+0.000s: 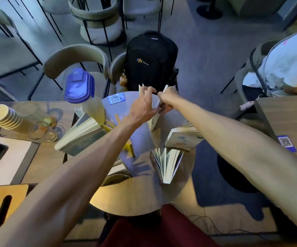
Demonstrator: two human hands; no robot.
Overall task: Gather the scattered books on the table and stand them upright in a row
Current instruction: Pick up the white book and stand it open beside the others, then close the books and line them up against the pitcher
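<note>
Head view. Left hand (145, 106) and right hand (167, 99): fingers of both clasped on standing book (153, 120) at far edge of round bench (144, 193). Other books: fanned-open book (167, 163) upright; pale book (183, 138) and dark book (80, 138) lying. Risk: held book toppling off far rim; forearm knocking bottle (83, 97).

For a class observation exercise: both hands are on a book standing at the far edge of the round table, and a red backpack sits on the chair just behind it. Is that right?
Not quite: the head view shows the backpack is black, not red. The rest holds: the left hand and right hand are both on the book standing at the far edge of the round table, with the backpack on the chair just behind it.
</note>
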